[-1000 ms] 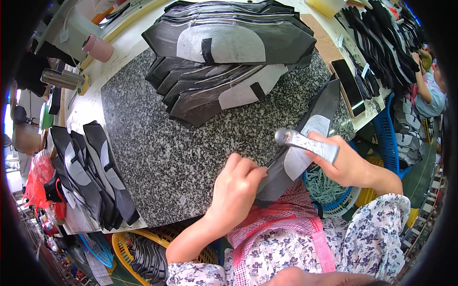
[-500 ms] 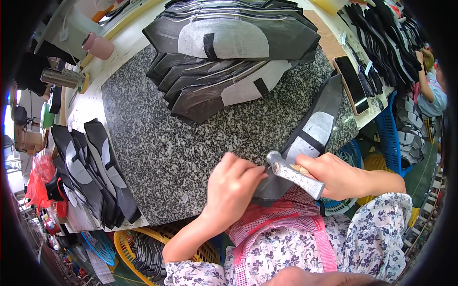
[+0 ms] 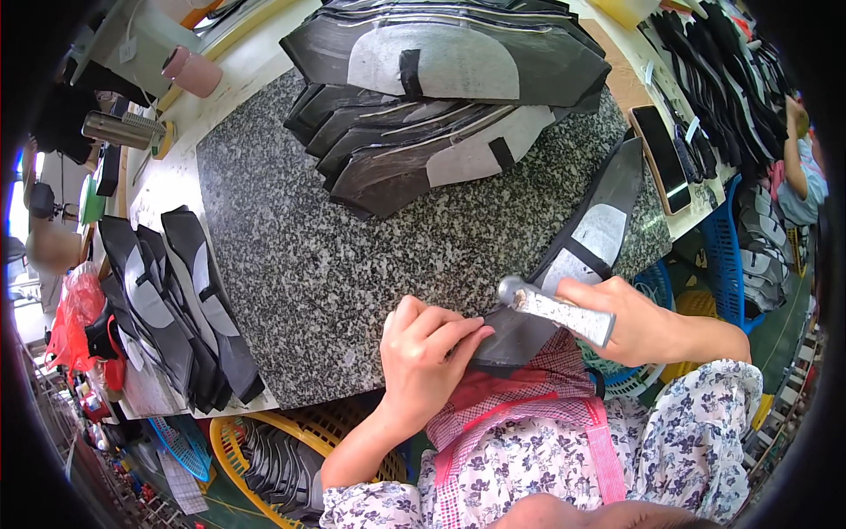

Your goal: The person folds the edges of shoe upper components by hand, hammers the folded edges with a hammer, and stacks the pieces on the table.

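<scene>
A dark curved piece of leather-like material [image 3: 629, 175], with a light grey patch and a black strip across it, lies along the slab's right and near edge. My left hand [image 3: 427, 357] is closed on its near end, thumb and forefinger pinching the edge. In my right hand [image 3: 633, 322] is a hammer [image 3: 564, 312], gripped by its handle, which is mostly hidden. The hammer's metal head hovers over or touches the piece, just right of my left fingertips; I cannot tell which.
Similar pieces are stacked [image 3: 441, 62] at the slab's far side, and more [image 3: 167, 309] lie at the left. A phone [image 3: 661, 159] rests at the right edge. Under the table stand a yellow basket [image 3: 231, 450] and a blue crate [image 3: 721, 242]. Another person's arm [image 3: 795, 159] shows far right.
The whole view has shifted slightly. My left fingers have slid a little nearer to me along the piece's edge. The hammer stays in my right hand, close above the same spot.
</scene>
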Action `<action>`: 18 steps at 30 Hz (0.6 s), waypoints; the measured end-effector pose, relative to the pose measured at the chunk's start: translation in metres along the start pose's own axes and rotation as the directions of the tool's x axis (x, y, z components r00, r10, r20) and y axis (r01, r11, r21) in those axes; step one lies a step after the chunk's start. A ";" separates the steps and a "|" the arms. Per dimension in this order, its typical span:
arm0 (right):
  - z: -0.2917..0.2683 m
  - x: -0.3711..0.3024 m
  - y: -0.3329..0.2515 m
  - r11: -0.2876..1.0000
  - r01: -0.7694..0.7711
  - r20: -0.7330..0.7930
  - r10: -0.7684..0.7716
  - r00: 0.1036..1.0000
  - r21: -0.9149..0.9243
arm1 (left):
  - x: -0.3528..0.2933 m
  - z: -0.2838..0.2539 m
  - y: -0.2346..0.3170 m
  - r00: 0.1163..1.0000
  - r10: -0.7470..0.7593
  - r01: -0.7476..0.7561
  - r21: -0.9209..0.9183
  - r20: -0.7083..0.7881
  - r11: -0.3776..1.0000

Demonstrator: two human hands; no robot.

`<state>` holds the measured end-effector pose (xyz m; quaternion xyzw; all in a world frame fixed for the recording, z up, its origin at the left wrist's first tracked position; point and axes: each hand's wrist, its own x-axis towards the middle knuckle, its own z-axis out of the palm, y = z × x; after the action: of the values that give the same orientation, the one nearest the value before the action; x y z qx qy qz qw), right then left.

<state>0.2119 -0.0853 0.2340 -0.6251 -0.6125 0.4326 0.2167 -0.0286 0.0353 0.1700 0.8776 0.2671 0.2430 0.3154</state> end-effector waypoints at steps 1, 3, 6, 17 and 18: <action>-0.003 0.001 -0.004 1.000 0.002 0.009 -0.002 1.000 0.002 | -0.004 0.001 0.001 1.000 -0.010 0.010 -0.024 -0.017 1.000; -0.011 0.002 -0.016 1.000 0.013 -0.045 -0.012 0.999 0.021 | -0.007 0.002 0.001 1.000 0.005 -0.005 -0.017 -0.023 1.000; 0.001 0.000 -0.008 0.999 0.033 0.009 -0.033 0.999 0.013 | -0.007 0.001 0.005 0.982 0.188 -0.187 0.131 0.008 0.974; 0.000 0.008 -0.015 1.000 0.019 0.030 -0.019 0.999 -0.014 | -0.012 0.008 0.021 0.945 0.322 -0.313 0.456 0.061 0.833; 0.000 0.009 -0.016 0.999 0.038 -0.005 -0.038 0.999 -0.004 | -0.014 0.010 0.020 0.944 0.324 -0.310 0.484 0.057 0.818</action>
<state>0.2018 -0.0744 0.2445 -0.6150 -0.6244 0.4255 0.2254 -0.0265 0.0087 0.1732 0.9570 0.1743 0.2292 0.0359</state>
